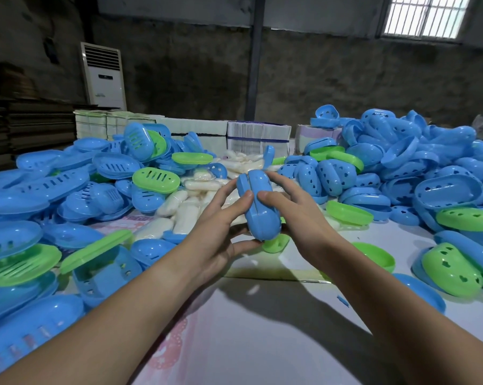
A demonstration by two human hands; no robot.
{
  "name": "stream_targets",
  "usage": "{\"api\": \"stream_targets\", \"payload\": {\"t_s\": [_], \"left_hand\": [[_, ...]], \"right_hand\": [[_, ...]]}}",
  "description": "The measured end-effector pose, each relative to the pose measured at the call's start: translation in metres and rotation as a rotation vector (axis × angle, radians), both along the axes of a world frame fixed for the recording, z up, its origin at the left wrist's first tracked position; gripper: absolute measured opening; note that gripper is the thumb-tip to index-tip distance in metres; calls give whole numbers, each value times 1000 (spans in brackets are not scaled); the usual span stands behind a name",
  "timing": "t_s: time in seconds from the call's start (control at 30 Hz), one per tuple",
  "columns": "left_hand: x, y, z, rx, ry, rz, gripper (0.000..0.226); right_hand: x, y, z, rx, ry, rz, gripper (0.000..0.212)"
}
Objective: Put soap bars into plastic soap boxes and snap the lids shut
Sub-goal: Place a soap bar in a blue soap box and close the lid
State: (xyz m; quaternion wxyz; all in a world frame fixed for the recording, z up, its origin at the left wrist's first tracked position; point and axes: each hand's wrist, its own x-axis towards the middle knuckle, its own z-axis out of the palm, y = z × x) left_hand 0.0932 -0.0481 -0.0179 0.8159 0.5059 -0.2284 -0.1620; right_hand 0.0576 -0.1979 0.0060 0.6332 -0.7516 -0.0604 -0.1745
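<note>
Now, step: both hands press a blue box point(258, 207) together above the table point(262, 329); by my reading the lid is being snapped on.
Box: held edge-up between the hands, its seam facing the camera; the two halves meet, but whether the catch has clicked I cannot tell.
Left hand point(220, 226): fingers curled round the box's left side, thumb on the seam, a finger under its near end.
Right hand point(298, 215): clamped on the right side, thumb on the seam just beside the left thumb.
Soap inside: hidden; I cannot tell whether a bar is in there.
Soap pile point(184, 209): pale bars on the table behind the hands, between the two heaps.
Left heap point(68, 190): blue and green slotted halves.
Right heap point(401, 162): blue and green halves with small cut-outs.
Risk, seam: uneven thumb pressure could close one end and leave the other gaping.
Risk, skew: halves set slightly askew could jam instead of clicking.
Risk, slip: smooth plastic held edge-up could squirt out under a hard squeeze.
</note>
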Motion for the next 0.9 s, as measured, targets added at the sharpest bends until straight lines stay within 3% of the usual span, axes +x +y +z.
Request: {"api": "stream_targets", "payload": {"t_s": [0.33, 0.63, 0.9], "left_hand": [[0, 1, 0, 24, -51, 19, 45], [-6, -1, 3, 21, -111, 69, 53], [-7, -1, 3, 19, -156, 124, 60]], "right_hand": [[-2, 4, 0, -11, -32, -7, 54], [-6, 2, 3, 20, -58, 41, 36], [-9, 2, 4, 69, -56, 103, 36]]}}
